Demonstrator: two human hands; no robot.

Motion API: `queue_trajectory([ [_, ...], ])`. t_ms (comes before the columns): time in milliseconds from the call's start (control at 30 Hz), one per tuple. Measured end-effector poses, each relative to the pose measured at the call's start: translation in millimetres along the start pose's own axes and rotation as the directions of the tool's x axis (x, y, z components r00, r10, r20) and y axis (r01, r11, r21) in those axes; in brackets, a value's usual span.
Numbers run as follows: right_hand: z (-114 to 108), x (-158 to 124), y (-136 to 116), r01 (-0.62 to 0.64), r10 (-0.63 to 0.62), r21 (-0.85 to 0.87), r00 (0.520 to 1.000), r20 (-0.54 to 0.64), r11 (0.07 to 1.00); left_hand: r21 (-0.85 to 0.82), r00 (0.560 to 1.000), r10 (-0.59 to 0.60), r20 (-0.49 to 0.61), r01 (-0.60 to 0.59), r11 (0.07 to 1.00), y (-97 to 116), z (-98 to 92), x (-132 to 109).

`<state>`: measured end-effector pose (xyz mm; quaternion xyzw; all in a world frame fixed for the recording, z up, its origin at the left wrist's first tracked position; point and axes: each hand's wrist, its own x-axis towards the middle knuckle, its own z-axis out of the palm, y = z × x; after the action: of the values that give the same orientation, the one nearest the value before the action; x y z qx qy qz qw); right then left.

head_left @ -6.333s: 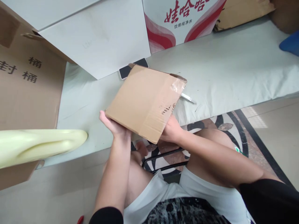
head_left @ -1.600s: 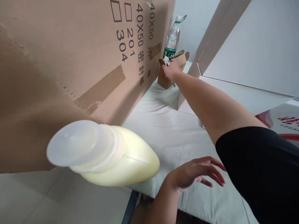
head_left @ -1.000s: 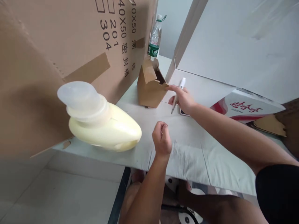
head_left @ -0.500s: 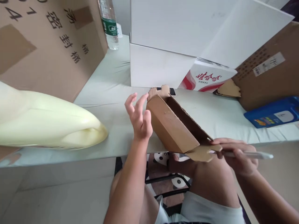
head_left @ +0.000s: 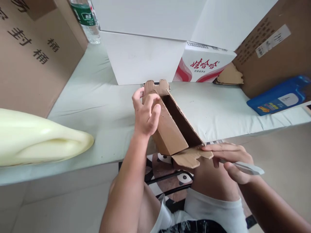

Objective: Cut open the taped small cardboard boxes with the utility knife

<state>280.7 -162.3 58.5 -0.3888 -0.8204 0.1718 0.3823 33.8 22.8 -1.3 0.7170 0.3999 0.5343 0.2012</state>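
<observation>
A narrow brown cardboard box point(head_left: 171, 127) with an open slot along its top and ragged edges slants over the table's front edge. Notched end flaps stick out at both ends. My left hand point(head_left: 147, 113) is at its far left side, fingers apart and bent, fingertips at the box's upper edge and far flap; the thumb stands free. My right hand point(head_left: 234, 158) is closed around a slim grey-white utility knife point(head_left: 249, 168), whose front end is hidden by the fingers. Its stretched fingertips touch the box's near corner beside the near flap point(head_left: 191, 157).
White boxes point(head_left: 145, 58) and a red-and-white carton point(head_left: 201, 64) stand behind. Large brown cartons point(head_left: 31, 71) flank the pale-covered table point(head_left: 114, 119). A water bottle point(head_left: 87, 22), a blue bottle point(head_left: 279, 95) and a pale yellow inflated-looking object point(head_left: 46, 137) are around. My legs are below.
My left hand has come up against the box's far left side, from just beside it. The view has shifted, so the box and my right hand appear farther left.
</observation>
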Motion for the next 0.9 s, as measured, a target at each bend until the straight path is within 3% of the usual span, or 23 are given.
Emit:
queue_trajectory([
  [133, -1.9, -7.7, -2.9, 0.03, -0.027, -0.036, 0.996, 0.084, 0.999, 0.021, 1.0, -0.017, 0.016, 0.017, 1.0, 0.8, 3.1, 0.3],
  [233, -1.6, -11.6, -3.3, 0.026, -0.022, -0.048, 0.996, 0.083, 0.999, 0.005, 1.0, -0.01, 0.001, 0.01, 1.0, 3.4, 5.3, 4.2],
  [333, -1.3, -13.0, -1.9, -0.028, 0.03, -0.044, 0.999, 0.037, 0.999, -0.065, 0.993, 0.024, -0.118, -0.032, 0.997, 4.2, 3.1, 8.6],
  [533, -2.8, -13.8, 2.7, -0.212, 0.207, -0.069, 0.975, -0.075, 0.975, -0.103, 0.934, 0.099, -0.344, -0.142, 0.985, -5.5, -7.0, 8.5],
  [733, 5.2, -6.1, 13.3, -0.382, 0.379, -0.214, 0.924, -0.058, 0.899, -0.242, 0.937, 0.048, -0.345, -0.138, 0.96, -6.2, 3.1, 11.7],
  [900, -1.7, 15.2, 12.2, -0.342, 0.383, -0.324, 0.921, 0.069, 0.882, -0.244, 0.939, 0.078, -0.336, -0.167, 0.955, -12.5, 8.8, 14.1],
])
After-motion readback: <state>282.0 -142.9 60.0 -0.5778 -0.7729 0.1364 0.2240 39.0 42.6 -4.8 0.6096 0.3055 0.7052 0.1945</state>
